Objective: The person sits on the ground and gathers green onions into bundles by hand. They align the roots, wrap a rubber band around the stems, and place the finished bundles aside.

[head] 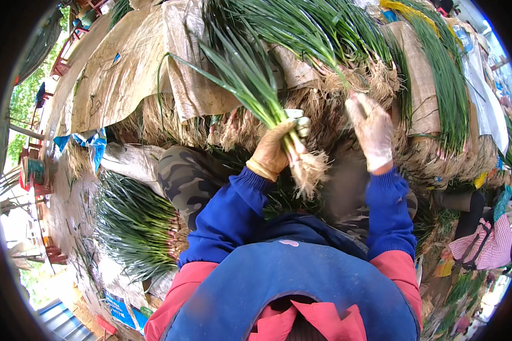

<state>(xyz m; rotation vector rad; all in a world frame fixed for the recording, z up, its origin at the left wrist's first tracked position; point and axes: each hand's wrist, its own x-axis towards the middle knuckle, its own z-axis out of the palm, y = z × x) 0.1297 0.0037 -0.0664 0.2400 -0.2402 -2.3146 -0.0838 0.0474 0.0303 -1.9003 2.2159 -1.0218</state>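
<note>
My left hand [273,147], in a yellowed work glove, grips a small bunch of green garlic [262,104] by the lower stems. Its leaves point away from me, and its pale roots [309,172] hang towards my lap. To the right, my right hand [370,130], in a soiled whitish glove and slightly blurred, has its fingertips closed at the pinkish lower end of a single stalk [345,81]. That stalk lies at the edge of a large pile of green garlic [311,27], whose roots face me.
Brown woven sheeting [123,72] covers more rooted plants ahead and left. A sorted bundle [141,226] lies beside my left knee in camouflage trousers [187,174]. Another row of greens [443,85] lies at right. A person in a pink checked garment [486,243] sits at far right.
</note>
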